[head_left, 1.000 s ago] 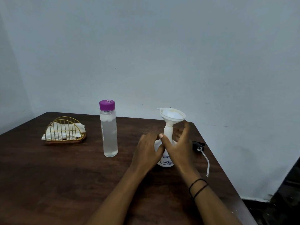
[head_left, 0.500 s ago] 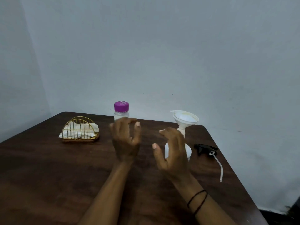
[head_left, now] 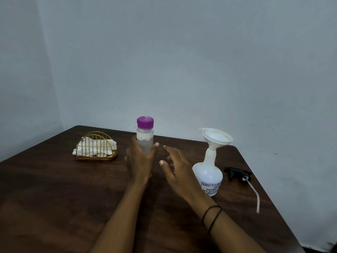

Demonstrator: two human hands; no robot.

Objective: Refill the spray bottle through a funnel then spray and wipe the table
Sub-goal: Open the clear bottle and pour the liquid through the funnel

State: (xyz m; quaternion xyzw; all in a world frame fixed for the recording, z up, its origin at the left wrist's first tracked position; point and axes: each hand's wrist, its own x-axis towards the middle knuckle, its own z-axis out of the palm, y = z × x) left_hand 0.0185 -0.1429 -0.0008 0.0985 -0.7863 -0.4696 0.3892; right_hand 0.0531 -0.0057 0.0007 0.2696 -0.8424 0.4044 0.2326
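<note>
Counter (head_left: 54,198) right edge runs close past the sprayer head (head_left: 237,172); bare wood near side. Spray bottle (head_left: 207,175) white, upright, funnel (head_left: 217,138) in neck, right of both hands. Since the earlier frame left hand (head_left: 140,161) has reached the water bottle (head_left: 145,136), fingers around it, grip not clearly closed; right hand (head_left: 177,166) spread, holding nothing.

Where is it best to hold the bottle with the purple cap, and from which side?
Grip the clear bottle around its straight middle body, below the purple cap, coming from the front. It stands upright, and the left hand is already there, leaving the cap free.
</note>
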